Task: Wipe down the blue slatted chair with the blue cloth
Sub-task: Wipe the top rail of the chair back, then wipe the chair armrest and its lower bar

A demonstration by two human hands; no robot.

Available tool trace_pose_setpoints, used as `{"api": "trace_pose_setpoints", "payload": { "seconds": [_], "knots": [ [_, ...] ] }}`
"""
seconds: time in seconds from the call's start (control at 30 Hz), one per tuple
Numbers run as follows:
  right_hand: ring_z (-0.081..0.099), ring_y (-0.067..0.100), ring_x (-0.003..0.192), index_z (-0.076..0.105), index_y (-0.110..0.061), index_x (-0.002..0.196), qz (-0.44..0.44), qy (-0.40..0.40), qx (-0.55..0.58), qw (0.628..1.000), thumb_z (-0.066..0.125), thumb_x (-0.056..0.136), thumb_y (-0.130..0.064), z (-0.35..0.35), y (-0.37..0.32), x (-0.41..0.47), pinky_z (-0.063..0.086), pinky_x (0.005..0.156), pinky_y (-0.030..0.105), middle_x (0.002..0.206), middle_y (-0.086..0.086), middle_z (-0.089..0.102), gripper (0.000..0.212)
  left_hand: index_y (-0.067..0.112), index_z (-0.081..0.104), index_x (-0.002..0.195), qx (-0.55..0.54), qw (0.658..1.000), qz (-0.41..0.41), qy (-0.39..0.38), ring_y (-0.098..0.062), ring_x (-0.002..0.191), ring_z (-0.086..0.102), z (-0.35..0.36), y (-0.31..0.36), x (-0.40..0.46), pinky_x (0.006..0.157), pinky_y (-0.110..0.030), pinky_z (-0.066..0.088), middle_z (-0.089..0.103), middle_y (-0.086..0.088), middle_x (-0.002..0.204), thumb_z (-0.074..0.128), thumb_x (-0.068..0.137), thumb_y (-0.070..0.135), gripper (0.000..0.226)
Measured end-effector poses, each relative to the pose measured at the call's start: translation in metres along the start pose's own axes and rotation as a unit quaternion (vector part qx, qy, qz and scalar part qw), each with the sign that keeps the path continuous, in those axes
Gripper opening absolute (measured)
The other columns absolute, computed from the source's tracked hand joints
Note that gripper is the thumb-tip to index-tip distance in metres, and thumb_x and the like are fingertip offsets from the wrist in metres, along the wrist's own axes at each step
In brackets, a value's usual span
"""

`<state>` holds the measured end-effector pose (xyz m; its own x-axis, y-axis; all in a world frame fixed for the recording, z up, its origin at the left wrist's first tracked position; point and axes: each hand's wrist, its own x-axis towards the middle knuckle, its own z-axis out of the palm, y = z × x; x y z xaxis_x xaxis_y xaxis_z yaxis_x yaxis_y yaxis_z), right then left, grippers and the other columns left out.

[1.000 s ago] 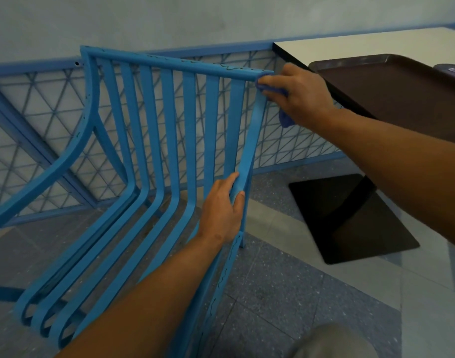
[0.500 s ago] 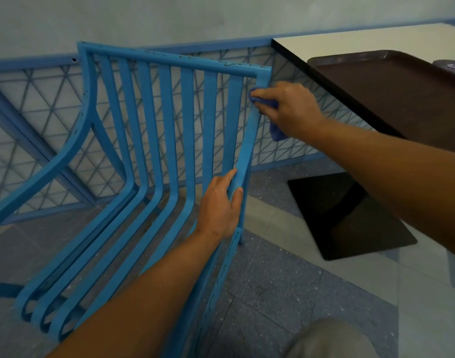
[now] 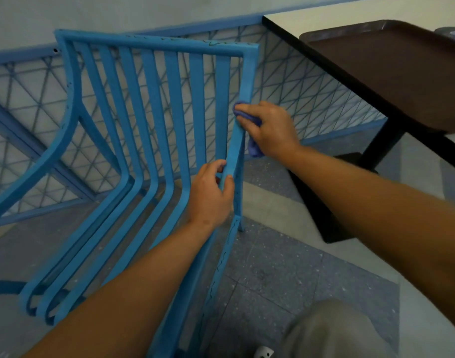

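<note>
The blue slatted chair (image 3: 154, 120) fills the left and middle of the head view, its back facing me with vertical slats curving down into the seat. My left hand (image 3: 211, 195) grips the right side rail of the backrest where it bends toward the seat. My right hand (image 3: 269, 127) holds the blue cloth (image 3: 254, 148) bunched in its fingers and presses it against the same rail, a short way above my left hand. Most of the cloth is hidden under the hand.
A white table (image 3: 319, 15) with a dark edge stands close on the right, carrying a brown tray (image 3: 402, 68). Its black pedestal base (image 3: 332, 228) sits on the tiled floor. A blue lattice railing (image 3: 311, 99) runs behind the chair. My knee (image 3: 332, 332) shows at bottom.
My right hand has slid the cloth down the right rail from the top corner to mid-height. My left hand keeps its grip lower on the rail.
</note>
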<state>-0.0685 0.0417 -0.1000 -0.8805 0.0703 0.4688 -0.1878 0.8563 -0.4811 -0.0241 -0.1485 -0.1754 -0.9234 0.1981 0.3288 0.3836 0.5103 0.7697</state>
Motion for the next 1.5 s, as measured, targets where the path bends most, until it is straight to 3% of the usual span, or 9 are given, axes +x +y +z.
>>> {"api": "trace_pose_setpoints", "payload": {
  "seconds": [0.3, 0.43, 0.6, 0.77, 1.03, 1.2, 1.3, 1.4, 1.5],
  "knots": [
    [0.065, 0.009, 0.093, 0.074, -0.025, 0.121, 0.119, 0.060, 0.176, 0.975, 0.058, 0.098, -0.044, 0.068, 0.027, -0.115, 0.053, 0.084, 0.031, 0.104, -0.003, 0.073, 0.034, 0.019, 0.061, 0.131, 0.009, 1.000, 0.006, 0.012, -0.007, 0.106, 0.060, 0.005, -0.003, 0.004, 0.092, -0.029, 0.053, 0.058, 0.011, 0.118, 0.053, 0.101, 0.021, 0.031],
    [0.065, 0.015, 0.094, 0.075, -0.028, 0.114, 0.122, -0.023, 0.154, 0.980, 0.059, 0.099, -0.036, 0.095, 0.042, -0.144, 0.052, 0.083, 0.037, 0.103, -0.002, 0.074, 0.023, 0.016, 0.061, 0.131, 0.010, 1.000, -0.001, 0.014, -0.003, 0.104, 0.059, 0.007, -0.006, 0.006, 0.085, -0.012, 0.048, 0.063, 0.002, 0.121, 0.053, 0.101, 0.020, 0.031],
    [0.062, 0.014, 0.101, 0.053, -0.026, 0.133, 0.171, -0.038, 0.171, 0.970, 0.072, 0.088, -0.043, 0.103, 0.050, -0.122, 0.048, 0.082, 0.030, 0.114, -0.002, 0.068, 0.052, 0.018, 0.062, 0.129, -0.011, 1.000, -0.012, 0.021, -0.001, 0.098, 0.062, 0.006, -0.005, 0.007, 0.080, -0.015, 0.051, 0.066, 0.003, 0.116, 0.055, 0.100, 0.019, 0.029],
    [0.058, -0.009, 0.072, 0.052, -0.035, 0.083, 0.149, 0.071, 0.201, 0.966, 0.077, 0.079, -0.047, 0.107, 0.045, -0.084, 0.040, 0.060, 0.008, 0.075, -0.023, 0.060, 0.028, 0.024, 0.063, 0.119, -0.043, 0.998, -0.048, 0.011, -0.005, 0.080, 0.065, 0.007, -0.005, 0.007, 0.069, -0.022, 0.053, 0.068, 0.008, 0.097, 0.058, 0.098, 0.031, 0.022],
    [0.059, 0.012, 0.068, 0.041, -0.030, 0.070, 0.228, -0.074, 0.113, 0.964, 0.074, 0.082, -0.053, 0.144, 0.068, -0.114, 0.037, 0.057, 0.032, 0.068, -0.012, 0.055, 0.042, 0.024, 0.067, 0.078, -0.056, 0.989, -0.131, -0.040, -0.002, 0.053, 0.042, 0.009, -0.014, 0.011, 0.052, -0.015, 0.035, 0.049, 0.012, 0.056, 0.058, 0.100, 0.044, 0.032],
    [0.055, -0.003, 0.061, 0.043, -0.034, 0.068, 0.193, 0.053, 0.150, 0.968, 0.069, 0.074, -0.068, 0.125, 0.052, -0.081, 0.033, 0.046, 0.017, 0.070, -0.023, 0.059, 0.044, 0.026, 0.072, 0.082, -0.068, 0.988, -0.130, -0.040, -0.004, 0.060, 0.051, 0.008, -0.012, 0.011, 0.056, -0.023, 0.044, 0.062, 0.000, 0.067, 0.059, 0.098, 0.048, 0.030],
    [0.053, 0.002, 0.060, 0.042, -0.032, 0.070, 0.186, 0.010, 0.131, 0.974, 0.070, 0.079, -0.062, 0.127, 0.055, -0.092, 0.035, 0.049, 0.021, 0.065, -0.015, 0.055, 0.043, 0.022, 0.073, 0.086, -0.069, 0.989, -0.121, -0.042, -0.014, 0.062, 0.053, 0.006, -0.010, 0.010, 0.060, -0.035, 0.046, 0.065, -0.014, 0.074, 0.059, 0.098, 0.045, 0.030],
    [0.057, 0.013, 0.068, 0.043, -0.029, 0.074, 0.203, -0.060, 0.105, 0.972, 0.071, 0.084, -0.055, 0.135, 0.059, -0.106, 0.034, 0.054, 0.031, 0.069, -0.012, 0.053, 0.040, 0.022, 0.071, 0.082, -0.067, 0.990, -0.117, -0.042, -0.005, 0.056, 0.049, 0.005, -0.006, 0.007, 0.055, -0.022, 0.039, 0.057, 0.007, 0.060, 0.061, 0.098, 0.042, 0.028],
    [0.058, 0.010, 0.068, 0.047, -0.032, 0.075, 0.181, -0.002, 0.134, 0.974, 0.071, 0.081, -0.058, 0.124, 0.053, -0.089, 0.040, 0.053, 0.032, 0.069, -0.013, 0.057, 0.036, 0.019, 0.074, 0.091, -0.066, 0.990, -0.116, -0.038, -0.001, 0.057, 0.055, 0.005, -0.002, 0.006, 0.053, -0.018, 0.042, 0.065, 0.008, 0.066, 0.065, 0.097, 0.040, 0.024]
  ]
}}
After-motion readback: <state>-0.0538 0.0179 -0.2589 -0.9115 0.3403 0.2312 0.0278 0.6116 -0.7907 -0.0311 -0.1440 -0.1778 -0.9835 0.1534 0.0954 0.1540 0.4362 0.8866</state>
